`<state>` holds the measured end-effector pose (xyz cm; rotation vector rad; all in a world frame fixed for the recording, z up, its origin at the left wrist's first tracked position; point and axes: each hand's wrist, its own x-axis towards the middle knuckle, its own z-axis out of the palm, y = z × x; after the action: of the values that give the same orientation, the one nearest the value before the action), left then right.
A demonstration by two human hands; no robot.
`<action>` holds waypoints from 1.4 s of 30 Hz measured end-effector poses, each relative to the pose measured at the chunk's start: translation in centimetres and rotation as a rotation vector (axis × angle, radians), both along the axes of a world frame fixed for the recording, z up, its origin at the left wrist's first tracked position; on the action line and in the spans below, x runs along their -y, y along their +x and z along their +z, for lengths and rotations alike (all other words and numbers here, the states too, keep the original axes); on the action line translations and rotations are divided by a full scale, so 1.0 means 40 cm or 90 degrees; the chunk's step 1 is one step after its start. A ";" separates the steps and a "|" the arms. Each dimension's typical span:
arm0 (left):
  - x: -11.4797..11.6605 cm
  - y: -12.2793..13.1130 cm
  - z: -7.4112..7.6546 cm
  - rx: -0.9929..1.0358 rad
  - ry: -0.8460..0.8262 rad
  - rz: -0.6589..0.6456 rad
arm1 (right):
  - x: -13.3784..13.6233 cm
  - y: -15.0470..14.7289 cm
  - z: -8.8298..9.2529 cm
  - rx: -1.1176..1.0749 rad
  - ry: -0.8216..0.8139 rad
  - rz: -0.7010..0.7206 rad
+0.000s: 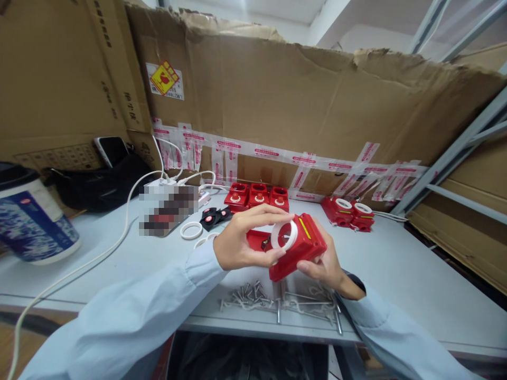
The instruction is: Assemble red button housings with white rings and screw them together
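Observation:
Over the middle of the table, my right hand (328, 266) is wrapped round a red box-shaped housing (303, 253) with a yellow label, keeping it tilted. The thumb and fingers of my left hand (240, 237) pinch a white ring (293, 235) at the housing's round opening. Whether the ring is seated or only resting there, I cannot tell. Red plastic and a small dark part show behind the ring, partly hidden by my left fingers. Below my hands lie loose screws (253, 295) and several thin metal rods (304, 302) near the table's front edge.
Red housings (259, 195) stand in a row at the back; two with white rings (352, 214) sit back right. Loose white rings (191, 230) and black pieces with red centres (214, 217) lie left of my hands. A phone, cables, a power strip and a large cup (35, 216) occupy the left.

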<state>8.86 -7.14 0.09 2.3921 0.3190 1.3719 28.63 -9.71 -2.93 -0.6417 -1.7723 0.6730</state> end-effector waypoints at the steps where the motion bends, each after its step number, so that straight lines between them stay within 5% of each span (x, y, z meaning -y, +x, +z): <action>1: 0.001 0.000 0.000 -0.001 0.002 0.003 | 0.000 0.000 0.001 0.003 0.000 0.001; 25: 0.007 0.008 -0.008 0.054 -0.029 0.063 | 0.006 -0.007 0.006 0.003 0.044 -0.027; 35: 0.007 0.007 -0.007 0.037 0.001 0.037 | 0.006 -0.005 0.006 0.014 0.031 -0.042; 42: 0.001 -0.002 0.006 -0.029 0.020 -0.052 | 0.000 0.002 0.002 0.013 0.005 -0.017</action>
<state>8.79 -7.18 0.32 2.4366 0.2100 1.2970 28.73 -9.72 -2.86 -0.6677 -1.7821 0.6435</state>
